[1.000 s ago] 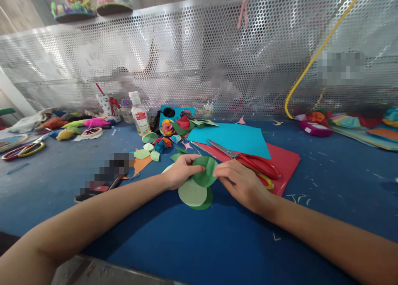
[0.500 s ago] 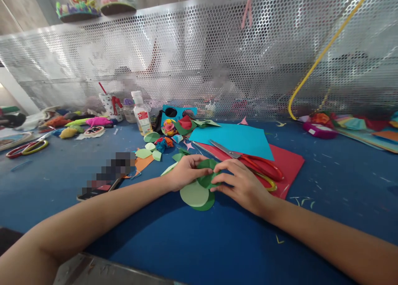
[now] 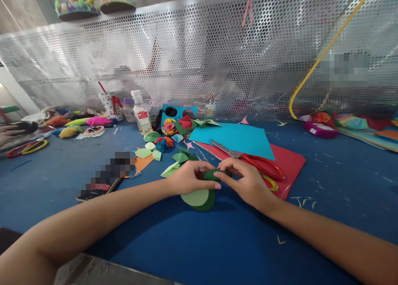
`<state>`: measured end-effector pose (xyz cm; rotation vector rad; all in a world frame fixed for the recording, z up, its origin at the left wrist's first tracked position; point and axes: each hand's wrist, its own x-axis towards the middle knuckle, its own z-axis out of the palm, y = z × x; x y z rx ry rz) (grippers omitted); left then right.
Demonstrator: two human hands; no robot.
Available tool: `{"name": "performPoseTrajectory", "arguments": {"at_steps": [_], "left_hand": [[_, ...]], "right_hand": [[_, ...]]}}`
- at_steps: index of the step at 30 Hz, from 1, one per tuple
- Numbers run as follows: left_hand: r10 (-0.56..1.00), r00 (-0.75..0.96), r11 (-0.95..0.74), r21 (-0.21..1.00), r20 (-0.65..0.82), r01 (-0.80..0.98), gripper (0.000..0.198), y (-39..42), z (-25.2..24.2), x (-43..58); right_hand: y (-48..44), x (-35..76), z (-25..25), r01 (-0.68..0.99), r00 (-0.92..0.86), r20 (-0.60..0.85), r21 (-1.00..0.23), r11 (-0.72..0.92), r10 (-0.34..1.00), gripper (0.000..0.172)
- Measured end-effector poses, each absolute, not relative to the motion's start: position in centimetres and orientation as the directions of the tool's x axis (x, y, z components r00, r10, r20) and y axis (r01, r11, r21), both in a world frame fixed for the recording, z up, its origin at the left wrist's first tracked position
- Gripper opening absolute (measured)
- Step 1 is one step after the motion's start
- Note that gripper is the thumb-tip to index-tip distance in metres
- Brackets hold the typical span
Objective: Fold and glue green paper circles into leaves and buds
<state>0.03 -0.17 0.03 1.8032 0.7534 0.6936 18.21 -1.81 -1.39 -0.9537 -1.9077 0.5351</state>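
Left hand (image 3: 186, 179) and right hand (image 3: 248, 184) fingertips both clamped on folded dark green disc (image 3: 212, 175) between them, long axis left-right, mid-desk (image 3: 217, 243); light green disc (image 3: 195, 197) just nearside.

Two scissors: red-handled scissors (image 3: 258, 164), far-left scissors (image 3: 26, 147). One glue bottle (image 3: 141, 115). Two flat discs: light green disc (image 3: 195, 197), dark green disc (image 3: 210, 203).

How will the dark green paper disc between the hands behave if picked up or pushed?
Probably floppy: the green paper disc is curled over between the left hand and right hand. Likely very light and thin; a similar pale disc lies flat on the blue table. Pushed, it would probably slide, not roll, and crease easily.
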Motion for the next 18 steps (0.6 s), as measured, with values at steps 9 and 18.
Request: {"name": "performPoseTrajectory", "arguments": {"at_steps": [9, 18], "left_hand": [[0.773, 0.632, -0.228, 0.955, 0.057, 0.193, 0.022, -0.04, -0.28, 0.13], [0.754, 0.655, -0.221, 0.960, 0.057, 0.171, 0.018, 0.15, -0.57, 0.16]], "right_hand": [[-1.71, 18.22, -1.82, 0.384, -0.235, 0.532, -0.718, 0.581, 0.813, 0.016], [-1.83, 18.32, -1.84, 0.428, -0.267, 0.527, -0.685, 0.590, 0.807, 0.014]]}}
